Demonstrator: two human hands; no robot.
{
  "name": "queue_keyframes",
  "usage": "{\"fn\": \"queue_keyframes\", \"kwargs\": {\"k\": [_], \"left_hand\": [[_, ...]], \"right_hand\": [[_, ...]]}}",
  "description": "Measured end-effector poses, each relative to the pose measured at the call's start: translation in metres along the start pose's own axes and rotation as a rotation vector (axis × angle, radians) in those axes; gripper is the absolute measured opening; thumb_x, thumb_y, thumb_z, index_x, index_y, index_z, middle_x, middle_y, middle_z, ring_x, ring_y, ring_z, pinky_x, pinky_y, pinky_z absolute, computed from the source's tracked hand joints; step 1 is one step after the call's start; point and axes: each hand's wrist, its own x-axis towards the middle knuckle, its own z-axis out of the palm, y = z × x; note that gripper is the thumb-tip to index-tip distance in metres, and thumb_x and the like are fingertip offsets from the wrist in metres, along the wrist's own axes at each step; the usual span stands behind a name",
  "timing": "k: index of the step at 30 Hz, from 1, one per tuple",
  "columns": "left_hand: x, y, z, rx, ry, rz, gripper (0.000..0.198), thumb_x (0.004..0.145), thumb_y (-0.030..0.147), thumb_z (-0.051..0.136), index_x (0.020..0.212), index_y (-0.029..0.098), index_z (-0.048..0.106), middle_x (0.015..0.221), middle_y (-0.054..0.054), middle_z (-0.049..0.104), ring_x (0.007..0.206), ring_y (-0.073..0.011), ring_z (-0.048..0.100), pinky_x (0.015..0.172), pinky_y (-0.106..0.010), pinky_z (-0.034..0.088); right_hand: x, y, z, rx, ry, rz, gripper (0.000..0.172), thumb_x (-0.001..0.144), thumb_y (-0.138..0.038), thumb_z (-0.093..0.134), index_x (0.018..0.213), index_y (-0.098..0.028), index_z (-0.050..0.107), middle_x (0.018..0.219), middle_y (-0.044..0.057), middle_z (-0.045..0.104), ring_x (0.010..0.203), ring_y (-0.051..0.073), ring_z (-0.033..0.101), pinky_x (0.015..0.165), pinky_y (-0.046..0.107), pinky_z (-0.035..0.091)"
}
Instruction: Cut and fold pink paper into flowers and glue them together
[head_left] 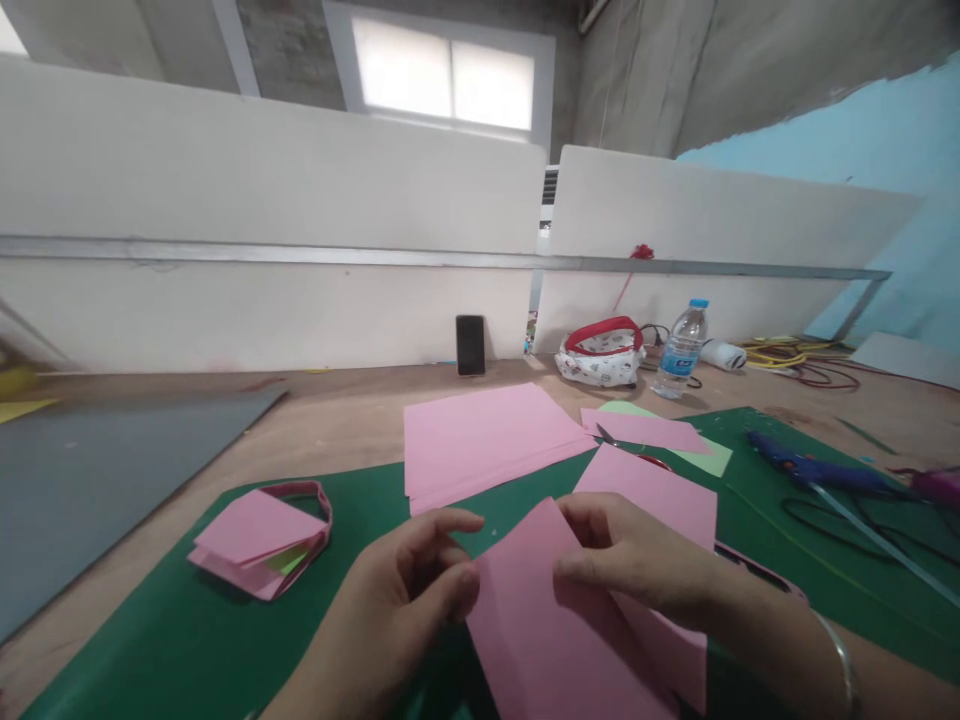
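Note:
Both my hands hold one pink paper sheet point(536, 610) over the green cutting mat point(187, 640), close to me. My left hand point(409, 590) pinches its left edge, fingers curled. On the sheet's upper right part my right hand point(637, 565) is closed, thumb against the paper. A bracelet shows on my right wrist. More pink paper point(656, 490) lies flat just behind the held sheet.
A stack of pink sheets point(480, 440) lies at the mat's far edge; folded pink pieces point(259, 540) sit at the left. Scissors point(634, 452), a blue glue gun point(810, 468), a water bottle point(681, 350), a pouch point(600, 355) and a phone point(470, 345) stand farther back. A grey board point(90, 470) lies left.

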Motion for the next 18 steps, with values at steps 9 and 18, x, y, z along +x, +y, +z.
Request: {"fn": "queue_keyframes", "kwargs": {"k": [9,18], "left_hand": [[0.000,-0.007,0.008,-0.153,0.003,-0.066,0.034,0.062,0.030,0.071,0.093,0.019,0.061,0.055,0.004,0.061,0.055,-0.0152,0.056,0.056,-0.026,0.040],[0.003,-0.002,0.012,-0.152,-0.052,-0.163,0.020,0.058,0.031,0.071,0.057,0.016,0.058,0.050,0.001,0.060,0.047,-0.0106,0.047,0.047,-0.023,0.034]], "right_hand": [[-0.001,0.002,0.004,0.022,0.197,-0.091,0.014,0.068,-0.008,0.056,0.077,-0.015,0.063,0.074,0.001,0.063,0.068,0.015,0.057,0.065,0.028,0.046],[-0.003,-0.002,0.005,-0.014,0.209,-0.134,0.013,0.071,-0.011,0.059,0.084,-0.014,0.062,0.078,0.003,0.063,0.077,0.019,0.058,0.067,0.028,0.046]]}}
